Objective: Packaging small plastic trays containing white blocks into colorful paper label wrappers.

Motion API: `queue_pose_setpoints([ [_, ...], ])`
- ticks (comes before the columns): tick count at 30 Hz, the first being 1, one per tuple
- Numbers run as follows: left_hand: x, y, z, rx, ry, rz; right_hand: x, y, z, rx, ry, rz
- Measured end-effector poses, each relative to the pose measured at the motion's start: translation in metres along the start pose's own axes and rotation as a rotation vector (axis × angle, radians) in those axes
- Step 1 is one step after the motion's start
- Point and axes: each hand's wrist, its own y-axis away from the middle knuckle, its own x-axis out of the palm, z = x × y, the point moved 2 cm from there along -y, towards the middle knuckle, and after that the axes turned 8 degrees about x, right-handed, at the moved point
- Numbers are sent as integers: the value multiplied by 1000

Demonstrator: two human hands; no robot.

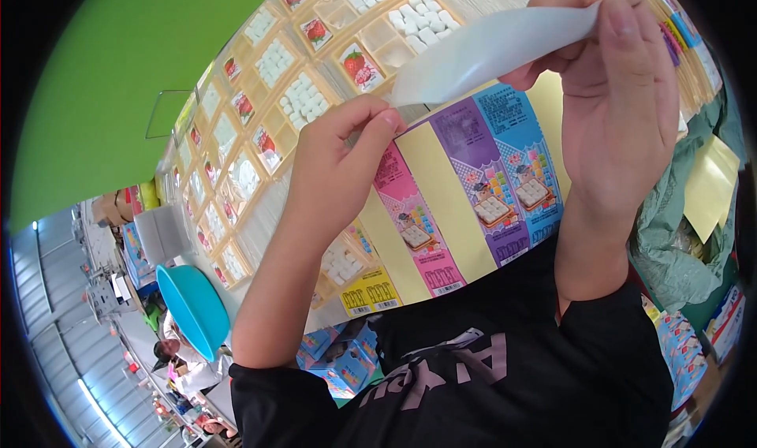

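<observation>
White backing strip (pixel 489 50) between fingers (pixel 623 22)

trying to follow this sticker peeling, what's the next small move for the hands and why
Probably the right hand pulls the white backing strip a little further up and away while the left hand pins the label sheet at its top edge. The strip is lifted only along the upper part; the pink, purple and blue labels below it lie flat.
</observation>
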Motion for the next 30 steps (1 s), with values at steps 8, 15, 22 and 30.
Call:
queue_pose_setpoints([
  [8,-1,-4,2,-4,-130,-21,9,-3,9,-266,133,-131],
  [15,-21,21,-6,299,-488,43,31,3,33,-171,282,-302],
  [22,-55,68,-1,312,-585,-60,23,-8,43,-454,270,106],
  [30,-87,153,20,281,-642,-56,-5,-9,49,-387,201,461],
])
